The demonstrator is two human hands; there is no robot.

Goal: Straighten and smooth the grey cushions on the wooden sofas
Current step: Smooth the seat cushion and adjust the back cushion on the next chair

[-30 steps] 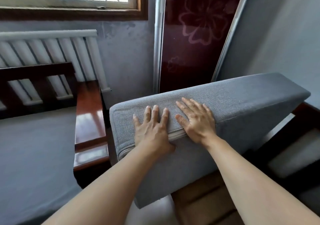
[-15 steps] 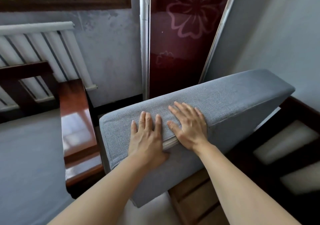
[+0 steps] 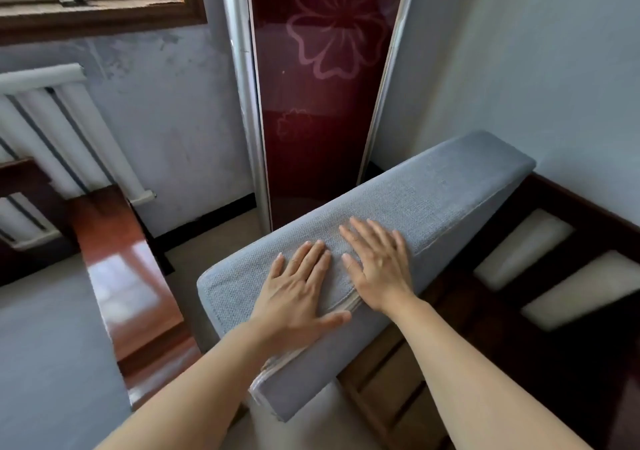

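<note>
The thick grey woven-fabric cushion (image 3: 398, 228) stands tilted on edge above the dark wooden sofa frame (image 3: 568, 228), likely so its cover can be smoothed. The left hand (image 3: 294, 297) and right hand (image 3: 379, 269) press flat on its upper edge, fingers straight, gripping nothing. White piping trims its seam.

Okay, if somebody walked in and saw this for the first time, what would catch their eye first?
Most likely the grey cushion, standing on edge in the middle of the view, with the left hand and right hand pressed flat side by side on its top edge. Behind it, a dark red panel with a flower pattern stands in the corner, and a glossy wooden armrest shines at the left.
</note>
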